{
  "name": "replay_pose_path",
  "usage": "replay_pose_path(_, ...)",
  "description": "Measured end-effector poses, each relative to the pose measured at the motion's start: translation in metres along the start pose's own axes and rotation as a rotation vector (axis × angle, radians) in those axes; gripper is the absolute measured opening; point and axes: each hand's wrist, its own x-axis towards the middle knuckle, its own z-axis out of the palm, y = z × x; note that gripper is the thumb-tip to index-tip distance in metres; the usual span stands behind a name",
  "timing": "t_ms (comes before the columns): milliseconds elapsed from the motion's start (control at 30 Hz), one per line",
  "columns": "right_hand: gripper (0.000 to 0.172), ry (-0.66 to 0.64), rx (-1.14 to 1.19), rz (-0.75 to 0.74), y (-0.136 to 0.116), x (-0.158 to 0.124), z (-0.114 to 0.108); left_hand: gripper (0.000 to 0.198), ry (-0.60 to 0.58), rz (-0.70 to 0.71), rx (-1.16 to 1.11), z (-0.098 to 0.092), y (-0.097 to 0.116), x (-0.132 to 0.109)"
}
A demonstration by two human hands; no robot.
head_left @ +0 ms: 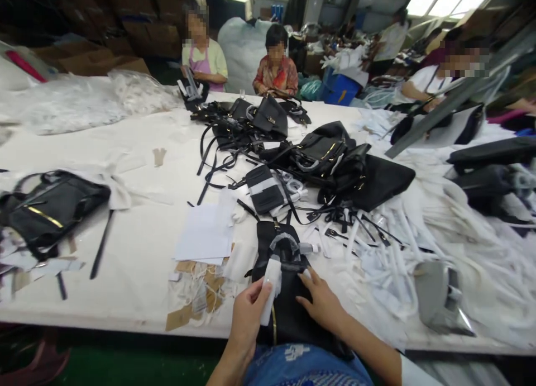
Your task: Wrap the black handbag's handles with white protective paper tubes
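A black bag with gold trim lies at the table's front edge, close against my body. Its handle is wrapped in clear plastic. My left hand pinches a folded white wrapping strip between thumb and fingers, over the left part of the bag. On the bag's right side rests my right hand, its fingers spread and touching the black surface. A bit of white shows by its fingertips; I cannot tell whether it is loose.
Black bags and straps are heaped beyond. Another black bag lies left. White sheets and tan tags are nearer. White wrapping covers the right side. Co-workers sit across the table. A metal bar slants at right.
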Motion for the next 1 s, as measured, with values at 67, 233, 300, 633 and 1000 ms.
replay_pose_path(67, 0.053, -0.029, 0.034, -0.024, 0.004, 0.004, -0.002, 0.043, 0.023, 0.005, 0.049, -0.005, -0.003, 0.011)
replay_pose_path(233, 0.032, 0.003, 0.290, -0.059, 0.036, 0.055, -0.033, 0.044, 0.078, -0.041, 0.131, -0.023, -0.020, 0.032)
replay_pose_path(300, 0.032, 0.156, 0.221, 0.086, 0.060, 0.084, -0.048, 0.046, 0.054, -0.049, 0.149, -0.026, -0.025, 0.034)
replay_pose_path(633, 0.032, 0.238, -0.101, 0.375, 0.120, 0.143, -0.032, 0.048, 0.089, -0.071, 0.267, -0.021, -0.028, 0.032)
replay_pose_path(1000, 0.017, 0.191, -0.118, 0.410, 0.129, 0.127, -0.033, 0.048, 0.101, -0.051, 0.294, -0.015, -0.021, 0.026)
